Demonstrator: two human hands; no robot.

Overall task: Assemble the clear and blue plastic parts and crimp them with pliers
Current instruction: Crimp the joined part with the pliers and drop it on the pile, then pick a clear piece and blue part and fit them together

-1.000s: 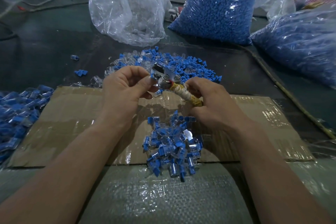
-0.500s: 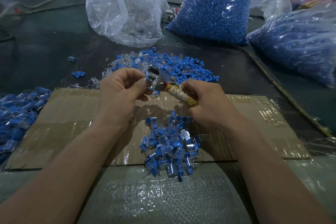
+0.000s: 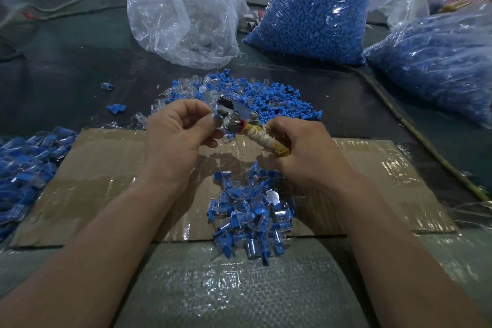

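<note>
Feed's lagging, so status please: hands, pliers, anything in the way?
Right hand grips pliers by wrapped handle. Left hand pinches a part at their head, part mostly hidden. Assembled pile below on cardboard, nothing blocking.

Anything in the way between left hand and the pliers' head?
Nothing visible. The left hand pinches a small part right at the head of the pliers; the right hand grips their wrapped handle.
</note>
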